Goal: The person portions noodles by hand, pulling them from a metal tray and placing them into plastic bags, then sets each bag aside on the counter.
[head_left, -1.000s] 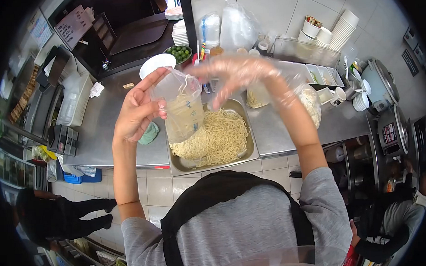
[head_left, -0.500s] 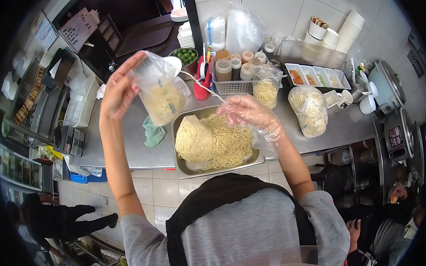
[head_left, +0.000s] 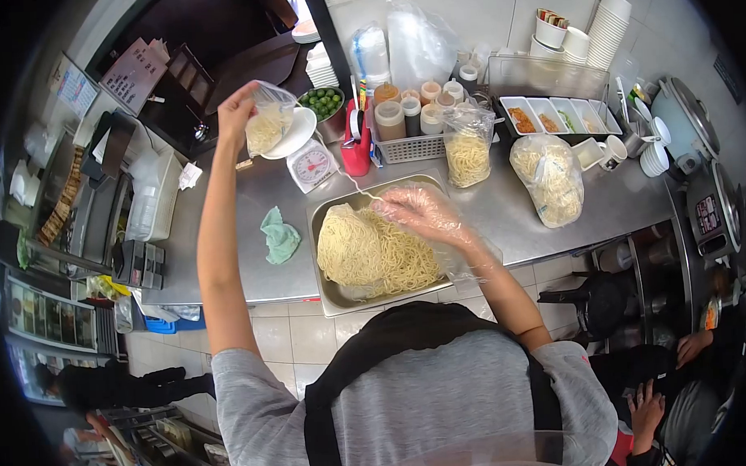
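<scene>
My left hand (head_left: pixel 239 110) pinches the top of a clear bag of noodles (head_left: pixel 267 131), which is at the white plate (head_left: pixel 297 135) of a small dial scale (head_left: pixel 311 167). Over the metal tray (head_left: pixel 324 299), my right hand (head_left: pixel 417 211) wears a clear plastic glove, its fingers closed on a thin strand of noodle (head_left: pixel 355 183) that stretches up toward the scale. Loose noodles (head_left: pixel 407 260) and a paler noodle mound (head_left: pixel 347 246) lie in that tray.
A green cloth (head_left: pixel 280 235) lies left of the tray. Behind are a basket of sauce bottles (head_left: pixel 419 149), a red holder (head_left: pixel 356 143) and a bowl of limes (head_left: pixel 322 102). Bagged noodles (head_left: pixel 469 157) and a larger bag (head_left: pixel 549 182) stand right. Other people are at both lower sides.
My left hand has moved the bag up and away, to the scale's plate. The scale's dial now shows. My right hand has shifted slightly left and lower, still with the strand.
</scene>
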`<act>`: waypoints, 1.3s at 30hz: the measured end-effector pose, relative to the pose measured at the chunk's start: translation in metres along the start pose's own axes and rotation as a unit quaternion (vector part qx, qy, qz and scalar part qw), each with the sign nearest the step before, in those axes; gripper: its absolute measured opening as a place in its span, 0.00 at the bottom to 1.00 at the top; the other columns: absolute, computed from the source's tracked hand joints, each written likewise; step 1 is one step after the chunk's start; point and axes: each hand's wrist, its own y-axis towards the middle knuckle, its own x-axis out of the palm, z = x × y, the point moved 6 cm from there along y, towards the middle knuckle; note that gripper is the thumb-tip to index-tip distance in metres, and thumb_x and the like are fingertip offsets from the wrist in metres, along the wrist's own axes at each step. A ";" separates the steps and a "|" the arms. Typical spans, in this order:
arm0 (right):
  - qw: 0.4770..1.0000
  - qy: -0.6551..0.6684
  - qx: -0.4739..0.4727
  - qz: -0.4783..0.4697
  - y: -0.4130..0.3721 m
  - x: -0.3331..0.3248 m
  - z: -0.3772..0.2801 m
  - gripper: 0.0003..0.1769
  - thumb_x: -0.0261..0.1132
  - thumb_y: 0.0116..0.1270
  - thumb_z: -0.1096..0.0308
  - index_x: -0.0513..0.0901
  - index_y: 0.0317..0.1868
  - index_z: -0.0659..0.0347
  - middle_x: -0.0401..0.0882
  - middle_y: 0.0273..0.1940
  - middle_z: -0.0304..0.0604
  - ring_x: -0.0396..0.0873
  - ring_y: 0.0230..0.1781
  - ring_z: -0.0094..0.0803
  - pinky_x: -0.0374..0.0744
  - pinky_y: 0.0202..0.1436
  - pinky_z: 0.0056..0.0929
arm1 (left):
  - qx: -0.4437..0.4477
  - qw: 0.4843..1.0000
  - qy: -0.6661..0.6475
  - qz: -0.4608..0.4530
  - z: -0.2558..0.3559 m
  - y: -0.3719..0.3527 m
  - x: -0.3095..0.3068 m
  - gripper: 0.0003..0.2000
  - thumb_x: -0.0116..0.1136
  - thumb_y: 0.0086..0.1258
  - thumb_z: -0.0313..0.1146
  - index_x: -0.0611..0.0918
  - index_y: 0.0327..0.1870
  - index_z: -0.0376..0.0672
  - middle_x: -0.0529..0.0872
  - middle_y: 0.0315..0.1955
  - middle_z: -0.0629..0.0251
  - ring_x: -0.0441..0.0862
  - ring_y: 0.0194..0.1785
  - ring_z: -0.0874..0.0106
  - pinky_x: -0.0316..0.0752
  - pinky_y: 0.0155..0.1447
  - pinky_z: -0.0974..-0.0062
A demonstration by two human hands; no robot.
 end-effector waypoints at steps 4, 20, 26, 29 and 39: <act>0.999 -0.033 -0.023 0.016 -0.005 -0.002 0.007 0.15 0.59 0.68 0.58 0.79 0.38 0.64 0.76 0.30 0.50 0.73 0.29 0.39 0.73 0.39 0.34 | 0.012 0.999 0.044 -0.005 -0.006 -0.011 0.035 0.20 0.53 0.64 0.19 0.80 0.58 0.42 0.83 0.33 0.73 0.73 0.28 0.86 0.74 0.39 0.86; 0.975 -0.220 0.013 -0.027 -0.040 0.022 0.056 0.14 0.61 0.63 0.57 0.82 0.42 0.58 0.81 0.42 0.47 0.77 0.49 0.44 0.73 0.53 0.42 | 0.144 0.886 0.434 -0.069 0.013 -0.059 0.093 0.15 0.60 0.64 0.43 0.84 0.52 0.56 0.67 0.65 0.50 0.80 0.52 0.50 0.74 0.56 0.60; 0.953 -0.303 -0.011 0.002 -0.038 0.036 0.071 0.25 0.64 0.61 0.52 0.76 0.56 0.53 0.75 0.54 0.47 0.71 0.58 0.45 0.65 0.61 0.49 | 0.187 0.865 0.463 -0.046 0.010 -0.057 0.091 0.18 0.63 0.61 0.35 0.82 0.54 0.49 0.75 0.59 0.49 0.83 0.45 0.53 0.77 0.51 0.62; 0.927 -0.370 0.000 0.058 -0.040 0.030 0.062 0.36 0.63 0.61 0.47 0.65 0.68 0.50 0.67 0.63 0.50 0.64 0.65 0.47 0.55 0.68 0.57 | 0.100 0.903 0.415 -0.045 0.011 -0.033 0.071 0.20 0.62 0.58 0.26 0.82 0.54 0.44 0.84 0.47 0.53 0.86 0.36 0.61 0.80 0.42 0.69; 0.919 0.020 0.010 0.393 -0.109 -0.112 0.008 0.45 0.70 0.59 0.54 0.57 0.72 0.55 0.59 0.68 0.51 0.65 0.66 0.42 0.70 0.64 0.44 | -0.044 0.988 -0.011 -0.144 0.134 -0.035 0.105 0.20 0.53 0.65 0.23 0.76 0.61 0.40 0.80 0.56 0.70 0.77 0.37 0.88 0.74 0.42 0.91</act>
